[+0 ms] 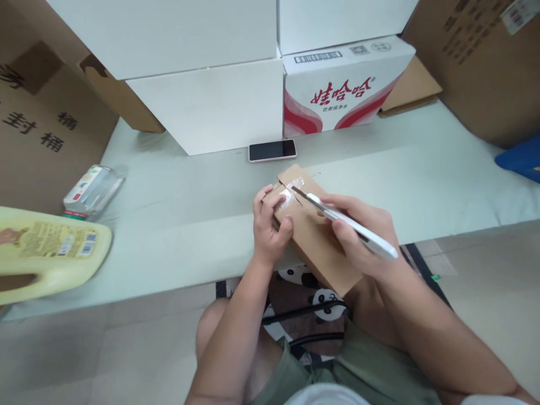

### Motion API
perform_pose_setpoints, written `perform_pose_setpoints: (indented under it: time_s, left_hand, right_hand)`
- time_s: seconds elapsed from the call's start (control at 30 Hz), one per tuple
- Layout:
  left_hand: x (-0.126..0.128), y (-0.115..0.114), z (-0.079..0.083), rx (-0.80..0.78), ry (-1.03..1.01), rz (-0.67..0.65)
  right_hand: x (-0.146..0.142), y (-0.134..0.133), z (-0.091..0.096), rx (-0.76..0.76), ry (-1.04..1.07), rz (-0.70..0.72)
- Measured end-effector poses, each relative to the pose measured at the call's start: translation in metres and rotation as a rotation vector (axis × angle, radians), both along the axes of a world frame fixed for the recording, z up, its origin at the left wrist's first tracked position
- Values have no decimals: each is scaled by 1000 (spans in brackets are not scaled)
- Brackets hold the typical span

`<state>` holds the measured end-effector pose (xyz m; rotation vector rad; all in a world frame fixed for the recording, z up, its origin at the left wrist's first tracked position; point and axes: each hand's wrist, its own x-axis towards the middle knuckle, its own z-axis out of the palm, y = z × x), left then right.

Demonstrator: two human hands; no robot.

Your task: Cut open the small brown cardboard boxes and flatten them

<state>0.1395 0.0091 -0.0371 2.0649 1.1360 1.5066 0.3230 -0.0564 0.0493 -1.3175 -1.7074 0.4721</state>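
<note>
A small brown cardboard box (323, 247) lies slantwise over the table's front edge, its near end above my lap. Clear tape (297, 184) shows at its far end. My left hand (272, 228) grips the box's left side near that end, fingers curled onto the top. In my right hand (363, 228) is a white utility knife (358, 228) with its dark blade out. The blade tip meets or hovers just over the box top beside the tape; I cannot tell which. A dark slit or mark runs near the blade.
A phone (272, 151) lies beyond the box, before stacked white cartons (211, 107) and a red-and-white water carton (337, 95). At left are a clear bottle (93, 190) and a yellow jug (63, 253). Large cardboard boxes (485, 73) flank the table (181, 225). Something blue (521, 159) sits far right.
</note>
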Motion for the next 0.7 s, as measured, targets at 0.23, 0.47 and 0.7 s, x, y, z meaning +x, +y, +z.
perform_pose_setpoints:
  time_s: [0.23,0.47,0.7]
  left_hand:
    - [-1,1,0,24,-4,-13]
    - [-2,0,1,10,15,4]
    - [-4,0,-1,1,-25,4]
  right_hand:
    - [-9,8,0,30,-158,54]
    - [-13,7,-1,124,-211,-9]
    - [4,-4,-7,389,284,-153]
